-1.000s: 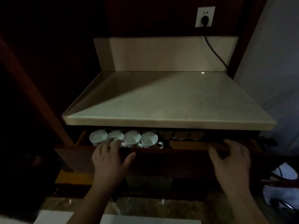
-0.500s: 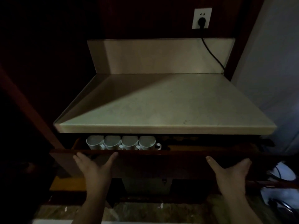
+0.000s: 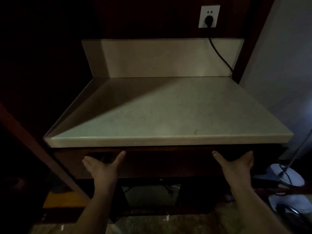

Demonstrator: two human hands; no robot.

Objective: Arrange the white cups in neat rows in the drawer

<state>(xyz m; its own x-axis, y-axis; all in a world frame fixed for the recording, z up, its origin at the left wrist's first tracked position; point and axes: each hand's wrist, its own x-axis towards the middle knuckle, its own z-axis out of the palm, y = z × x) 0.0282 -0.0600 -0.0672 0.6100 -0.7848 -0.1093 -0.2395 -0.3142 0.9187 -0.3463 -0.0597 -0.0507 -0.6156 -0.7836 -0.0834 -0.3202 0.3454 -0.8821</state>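
Observation:
The dark wooden drawer (image 3: 168, 162) sits flush under the pale stone countertop (image 3: 168, 115), fully pushed in. The white cups are hidden inside it. My left hand (image 3: 103, 166) presses flat against the left part of the drawer front, fingers straight and thumb spread. On the right part of the drawer front my right hand (image 3: 236, 163) presses the same way, palm forward and fingers spread.
A wall socket (image 3: 209, 16) with a black plug and cable (image 3: 219, 54) is above the backsplash. A grey box (image 3: 150, 195) sits in the dark space below the drawer. A white lamp base (image 3: 287, 176) with cords stands on the floor at the right.
The drawer, slightly open with a row of white cups showing, has been pushed shut. Both hands moved forward with its front, and the cups are now out of sight.

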